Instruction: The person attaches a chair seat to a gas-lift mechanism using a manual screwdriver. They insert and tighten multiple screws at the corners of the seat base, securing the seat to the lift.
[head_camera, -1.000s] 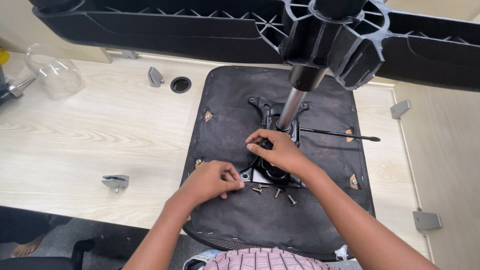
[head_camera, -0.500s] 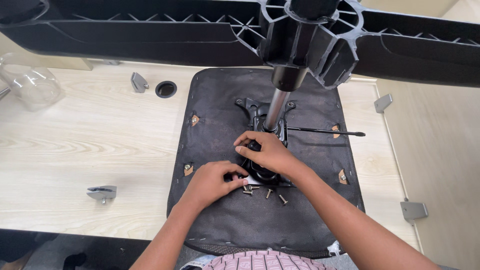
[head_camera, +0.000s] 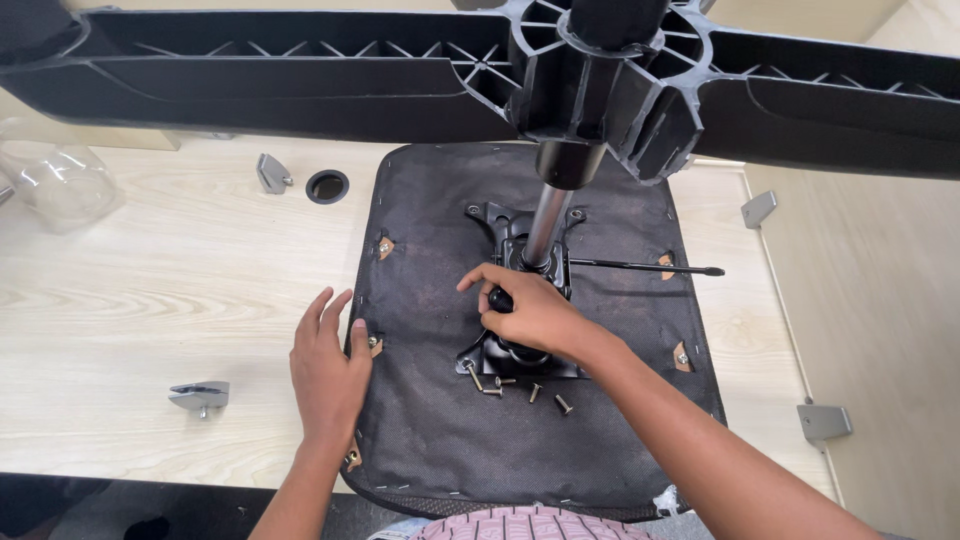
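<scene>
Under the right hand (head_camera: 535, 315), which grips the black tilt mechanism (head_camera: 520, 300) on the upturned chair seat (head_camera: 440, 420) on the tabletop (head_camera: 150, 300), loose screws (head_camera: 520, 385) wait; the left hand (head_camera: 328, 365), open, steadies the seat's edge, so fastening seems in hand.

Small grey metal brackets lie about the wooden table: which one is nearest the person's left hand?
The grey metal bracket left of the left hand, at the table's near edge; the others lie farther.

The left hand (head_camera: 328, 372) left the loose screws (head_camera: 515, 385) beside the black mounting plate (head_camera: 520, 350) and moved out to the left edge of the upturned seat (head_camera: 450, 440), where it lay flat, fingers spread; the right hand (head_camera: 530, 312) shifted slightly on the plate.
</scene>
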